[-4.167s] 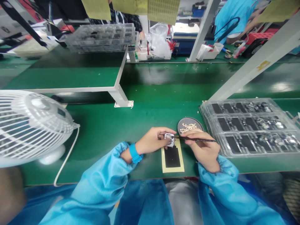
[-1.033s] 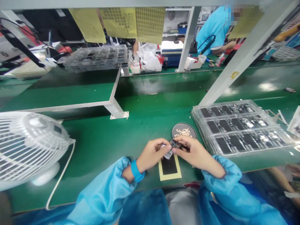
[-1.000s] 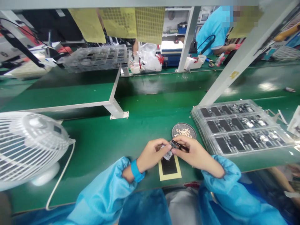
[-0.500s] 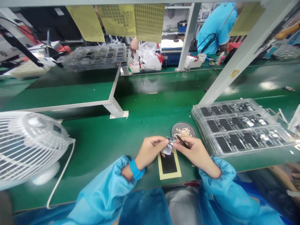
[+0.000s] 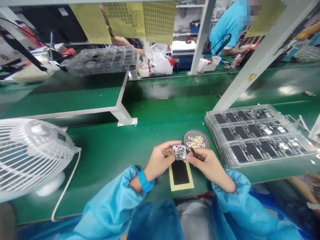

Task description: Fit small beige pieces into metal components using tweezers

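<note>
My left hand (image 5: 161,159) pinches a small open electronic device (image 5: 179,151) with a pinkish rim and a circuit board showing inside. Black tweezers (image 5: 194,153) are held between the fingers of my right hand (image 5: 205,163); their tips are too small to make out by the device's right edge. My right thumb and fingertip are close against that same edge. Beneath the device lies a black rectangular pad with a yellow border (image 5: 189,186). Just behind my right hand is a round dark dish (image 5: 185,137) with many tiny pale pieces.
Clear stacked trays (image 5: 209,128) of black screens and small parts stand to the right. A white fan (image 5: 35,156) with its cord is on the left. A raised green shelf (image 5: 82,96) and a slanted white post (image 5: 240,76) rise behind. Across the bench are other people.
The device has been turned so its board side faces up toward me. My left fingers shifted around its rim, and the tweezers moved slightly right and down.
</note>
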